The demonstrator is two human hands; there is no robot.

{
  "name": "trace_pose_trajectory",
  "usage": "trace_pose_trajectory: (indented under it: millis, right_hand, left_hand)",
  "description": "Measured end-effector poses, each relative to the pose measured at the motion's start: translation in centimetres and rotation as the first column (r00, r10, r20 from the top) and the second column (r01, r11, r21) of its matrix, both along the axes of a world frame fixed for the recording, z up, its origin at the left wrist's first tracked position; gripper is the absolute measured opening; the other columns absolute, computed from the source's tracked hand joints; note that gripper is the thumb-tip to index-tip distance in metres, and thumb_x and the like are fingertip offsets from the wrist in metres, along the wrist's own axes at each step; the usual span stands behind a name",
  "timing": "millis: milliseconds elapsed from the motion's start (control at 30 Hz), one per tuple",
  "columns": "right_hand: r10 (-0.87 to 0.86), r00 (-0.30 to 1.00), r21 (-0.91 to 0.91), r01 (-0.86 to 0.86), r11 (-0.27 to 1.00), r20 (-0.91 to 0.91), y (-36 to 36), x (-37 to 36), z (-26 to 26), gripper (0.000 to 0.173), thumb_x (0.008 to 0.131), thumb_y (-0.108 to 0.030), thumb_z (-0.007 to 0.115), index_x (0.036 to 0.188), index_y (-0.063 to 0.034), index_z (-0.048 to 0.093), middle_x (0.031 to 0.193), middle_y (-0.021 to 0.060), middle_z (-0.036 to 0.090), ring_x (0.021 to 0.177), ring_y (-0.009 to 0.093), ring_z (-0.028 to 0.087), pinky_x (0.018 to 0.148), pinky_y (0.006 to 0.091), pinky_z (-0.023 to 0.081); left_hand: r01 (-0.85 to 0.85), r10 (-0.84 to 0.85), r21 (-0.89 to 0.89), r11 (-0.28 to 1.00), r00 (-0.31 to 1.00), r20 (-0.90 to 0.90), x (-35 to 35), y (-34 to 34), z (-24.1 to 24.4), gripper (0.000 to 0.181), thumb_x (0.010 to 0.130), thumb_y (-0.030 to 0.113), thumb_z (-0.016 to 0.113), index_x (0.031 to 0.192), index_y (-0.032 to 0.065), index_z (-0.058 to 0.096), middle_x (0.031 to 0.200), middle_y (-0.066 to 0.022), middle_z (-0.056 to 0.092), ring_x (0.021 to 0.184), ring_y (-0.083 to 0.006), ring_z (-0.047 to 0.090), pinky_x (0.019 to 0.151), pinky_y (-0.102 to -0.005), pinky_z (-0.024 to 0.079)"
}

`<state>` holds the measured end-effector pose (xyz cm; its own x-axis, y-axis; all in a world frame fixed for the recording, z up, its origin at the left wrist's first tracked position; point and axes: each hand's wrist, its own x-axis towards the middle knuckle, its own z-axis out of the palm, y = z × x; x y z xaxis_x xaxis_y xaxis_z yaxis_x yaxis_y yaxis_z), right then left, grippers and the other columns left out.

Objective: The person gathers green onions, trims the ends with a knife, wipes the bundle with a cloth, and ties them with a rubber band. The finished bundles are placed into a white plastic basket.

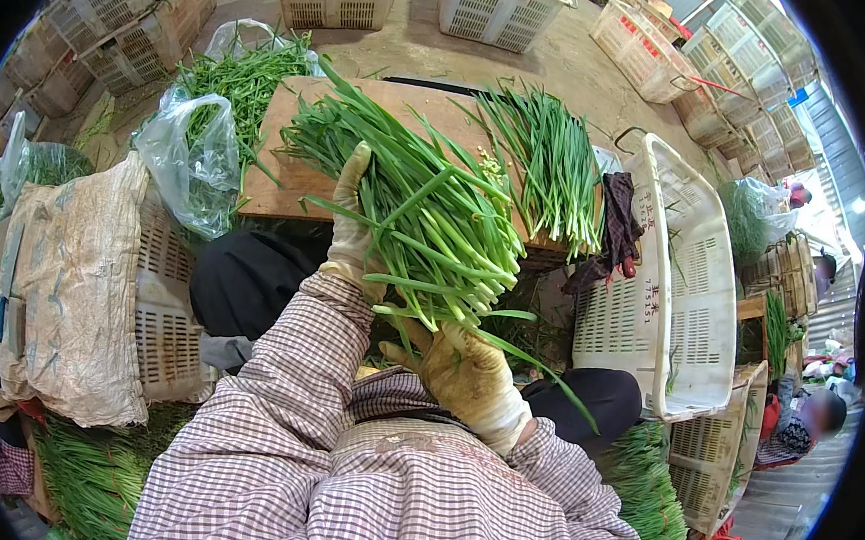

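Note:
My left hand (351,223), in a stained pale glove, grips a thick bunch of garlic chives (435,225) from its left side. The bunch is tilted, its leafy tips toward the board's far left and its pale cut ends toward me. Just below those ends is my right hand (473,382), gloved too, with its fingers curled and partly hidden. A few stray chive leaves (546,372) hang beside it; whether it pinches any cannot be told. Under the bunch lies a wooden board (281,177), with a second pile of chives (549,165) on its right side.
A white plastic crate (661,286) stands at the right, with a dark cloth (617,215) beside it. Left are a plastic bag (196,156) of loose greens and a woven sack (74,290) over a crate. Bundled chives (645,503) lie behind me; a person (801,424) sits far right.

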<state>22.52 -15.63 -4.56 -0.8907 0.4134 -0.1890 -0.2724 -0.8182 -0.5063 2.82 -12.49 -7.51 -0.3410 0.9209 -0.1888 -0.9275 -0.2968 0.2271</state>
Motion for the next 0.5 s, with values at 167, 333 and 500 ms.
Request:
trace_pose_trajectory:
  millis: [167, 333, 500]
  right_hand:
    - [-0.019, 0.977, -0.195, -0.024, 0.980, -0.214, 0.0, 0.3, -0.5, 0.048, 0.089, -0.023, 0.050, 0.135, -0.0116, 0.042, 0.143, 0.0133, 0.036, 0.135, 0.032, 0.029, 0.105, 0.0580, 0.026]
    - [-0.131, 0.981, -0.327, 0.078, 0.942, -0.143, 0.4, 0.9, -0.3, 0.038, 0.086, -0.020, 0.053, 0.119, -0.0011, 0.055, 0.127, 0.0213, 0.052, 0.124, 0.038, 0.043, 0.099, 0.0585, 0.036]
    - [-0.234, 0.965, -0.341, 0.261, 0.903, 0.119, 0.7, 1.2, -1.5, 0.035, 0.085, -0.023, 0.054, 0.110, 0.0005, 0.058, 0.117, 0.0205, 0.059, 0.113, 0.038, 0.053, 0.099, 0.0547, 0.038]
  left_hand:
    - [-0.003, 0.002, -0.062, 0.998, 1.000, -0.008, 0.2, 0.1, -0.7, 0.049, 0.081, 0.048, 0.061, 0.107, 0.0063, 0.062, 0.097, -0.0136, 0.067, 0.076, -0.0271, 0.068, 0.067, -0.0446, 0.060]
    - [-0.056, 0.055, -0.020, 0.998, 0.998, -0.037, 0.2, -0.4, -0.1, 0.050, 0.081, 0.049, 0.061, 0.104, 0.0055, 0.061, 0.094, -0.0129, 0.067, 0.074, -0.0265, 0.068, 0.065, -0.0441, 0.060]
    - [-0.042, 0.035, -0.086, 0.995, 0.996, -0.080, 0.5, -0.9, 0.1, 0.054, 0.079, 0.053, 0.061, 0.106, 0.0063, 0.061, 0.095, -0.0137, 0.067, 0.078, -0.0271, 0.068, 0.069, -0.0448, 0.060]
